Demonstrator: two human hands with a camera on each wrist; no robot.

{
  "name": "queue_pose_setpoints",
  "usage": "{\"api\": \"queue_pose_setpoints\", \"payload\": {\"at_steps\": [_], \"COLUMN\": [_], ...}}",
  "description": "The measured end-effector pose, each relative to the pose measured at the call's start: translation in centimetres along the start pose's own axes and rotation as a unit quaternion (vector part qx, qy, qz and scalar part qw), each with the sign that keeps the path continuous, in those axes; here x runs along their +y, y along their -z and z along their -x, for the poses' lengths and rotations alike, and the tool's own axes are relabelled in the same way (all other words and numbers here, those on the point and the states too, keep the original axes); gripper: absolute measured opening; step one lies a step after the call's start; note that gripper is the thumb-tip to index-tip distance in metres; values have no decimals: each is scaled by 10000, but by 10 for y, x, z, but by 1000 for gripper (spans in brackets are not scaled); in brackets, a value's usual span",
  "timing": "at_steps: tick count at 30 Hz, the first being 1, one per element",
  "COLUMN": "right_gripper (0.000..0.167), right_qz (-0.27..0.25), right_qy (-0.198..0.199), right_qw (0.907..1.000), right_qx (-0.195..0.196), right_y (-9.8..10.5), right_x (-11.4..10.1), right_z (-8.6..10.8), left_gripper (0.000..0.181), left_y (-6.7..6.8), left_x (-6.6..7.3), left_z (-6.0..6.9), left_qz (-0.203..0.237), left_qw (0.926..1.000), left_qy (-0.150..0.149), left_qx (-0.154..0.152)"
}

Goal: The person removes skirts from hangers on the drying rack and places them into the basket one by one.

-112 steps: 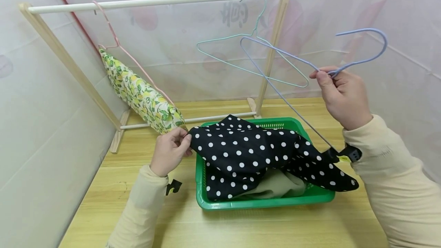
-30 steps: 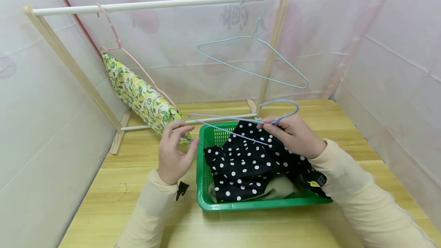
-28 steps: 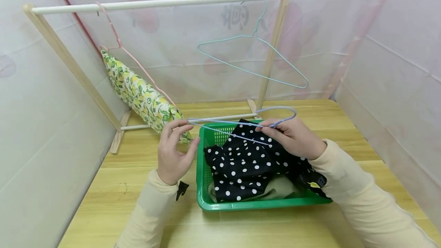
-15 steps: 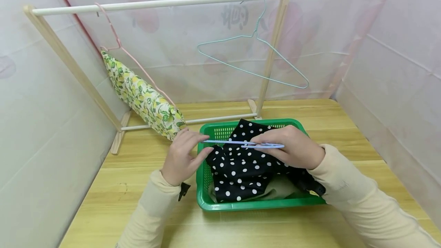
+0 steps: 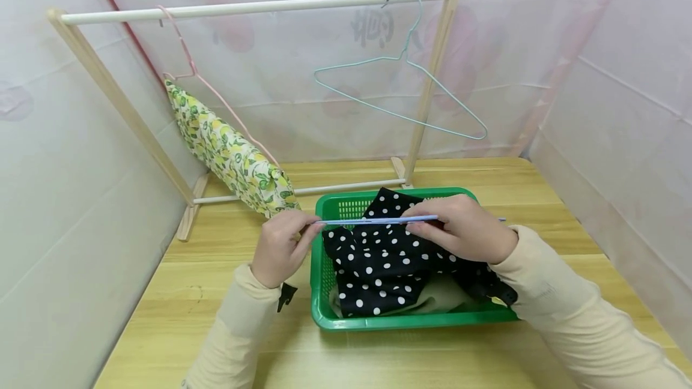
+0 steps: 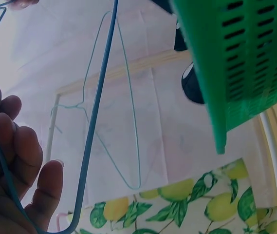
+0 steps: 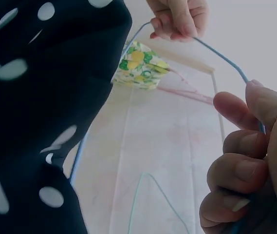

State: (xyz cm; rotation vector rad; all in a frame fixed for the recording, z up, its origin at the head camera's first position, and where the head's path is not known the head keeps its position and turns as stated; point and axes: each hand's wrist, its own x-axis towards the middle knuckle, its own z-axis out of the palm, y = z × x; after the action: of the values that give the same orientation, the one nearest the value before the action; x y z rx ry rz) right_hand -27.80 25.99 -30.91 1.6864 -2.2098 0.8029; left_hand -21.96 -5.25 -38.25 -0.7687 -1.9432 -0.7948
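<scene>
A light blue wire hanger (image 5: 373, 221) is held level above the basket, seen nearly edge-on in the head view. My left hand (image 5: 281, 248) pinches its left end between thumb and fingers; the left wrist view shows those fingers (image 6: 24, 151) around the wire. My right hand (image 5: 466, 232) grips the hanger close to its neck. Beneath it, a black garment with white polka dots (image 5: 373, 272) lies bunched in the green basket (image 5: 411, 322). In the right wrist view the black cloth (image 7: 36, 122) covers part of the hanger's lower bar; whether it hangs on the hanger I cannot tell.
Behind the basket stands a rack with a white rail (image 5: 259, 7). From it hang a mint hanger (image 5: 400, 114) at right and a pink hanger (image 5: 190, 65) bearing lemon-print cloth (image 5: 232, 158). Olive cloth (image 5: 446, 294) shows under the dotted garment.
My left hand let go of the dotted garment's corner and now pinches the hanger's left end. My right hand lowered the hanger leftward over the basket and tipped it level.
</scene>
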Motion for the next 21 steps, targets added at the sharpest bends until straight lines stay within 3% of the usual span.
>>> {"api": "queue_pose_setpoints", "payload": {"at_steps": [14,21], "right_gripper": [21,30], "right_qz": [204,228], "right_qy": [-243,-293], "right_qw": [9993,9985], "right_qx": [174,410], "right_y": [21,32], "right_x": [11,19], "right_z": [19,35], "left_gripper": [25,27], "left_y": [18,19], "left_x": [-2,-3], "left_z": [-3,-2], "left_qz": [81,93], "left_qw": [9988,9977], "left_qy": [223,352], "left_qx": [429,573]}}
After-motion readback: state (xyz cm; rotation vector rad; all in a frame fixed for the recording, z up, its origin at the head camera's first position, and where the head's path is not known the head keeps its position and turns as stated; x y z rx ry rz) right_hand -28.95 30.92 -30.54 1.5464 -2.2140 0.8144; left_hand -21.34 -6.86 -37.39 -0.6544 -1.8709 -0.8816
